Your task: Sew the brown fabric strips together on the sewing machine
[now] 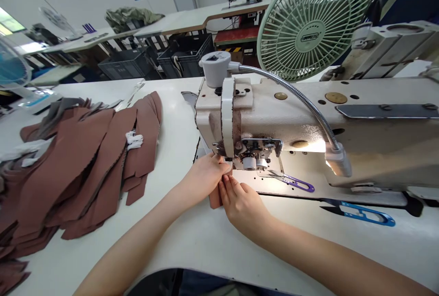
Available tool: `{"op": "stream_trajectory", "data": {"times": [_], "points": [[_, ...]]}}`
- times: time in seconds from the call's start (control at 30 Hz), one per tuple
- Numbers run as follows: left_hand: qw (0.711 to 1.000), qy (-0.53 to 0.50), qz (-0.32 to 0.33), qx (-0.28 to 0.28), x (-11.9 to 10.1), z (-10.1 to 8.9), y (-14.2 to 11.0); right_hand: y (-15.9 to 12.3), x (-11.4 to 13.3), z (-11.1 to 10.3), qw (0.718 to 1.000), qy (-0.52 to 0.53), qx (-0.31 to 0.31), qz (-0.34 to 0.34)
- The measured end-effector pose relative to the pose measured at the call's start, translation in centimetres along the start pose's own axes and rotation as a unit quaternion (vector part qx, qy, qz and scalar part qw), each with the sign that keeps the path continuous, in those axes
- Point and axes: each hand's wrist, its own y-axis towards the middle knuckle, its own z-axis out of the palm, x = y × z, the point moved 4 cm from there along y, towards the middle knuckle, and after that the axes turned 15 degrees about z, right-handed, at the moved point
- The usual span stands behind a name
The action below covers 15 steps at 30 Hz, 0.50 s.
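Both my hands meet at the needle area of a cream sewing machine (274, 118). My left hand (204, 177) pinches the top of a small brown fabric piece (215, 199) right under the presser foot. My right hand (242, 204) lies on the same piece from the right, fingers pressed together on it. Most of the piece is hidden beneath my hands.
A pile of brown cut fabric pieces (78, 168) covers the table's left side. Purple thread snips (297, 182) lie on the machine bed, blue snips (363, 214) in front of it. A green fan (315, 22) stands behind the machine, with its gooseneck lamp (338, 156) lit.
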Motion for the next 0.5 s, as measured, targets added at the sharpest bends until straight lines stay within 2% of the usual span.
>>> {"op": "stream_trajectory", "data": {"times": [0.23, 0.4, 0.5], "points": [[1.0, 0.014, 0.016, -0.001, 0.4, 0.9, 0.2, 2.1, -1.2, -0.1, 0.996, 0.01, 0.065, 0.053], [0.999, 0.029, 0.009, 0.022, 0.6, 0.9, 0.4, 1.0, -0.1, -0.6, 0.998, 0.009, 0.04, 0.045], [0.999, 0.036, 0.014, 0.007, 0.9, 0.9, 0.6, 0.0, 0.8, -1.0, 1.0, 0.012, 0.006, 0.023]]}}
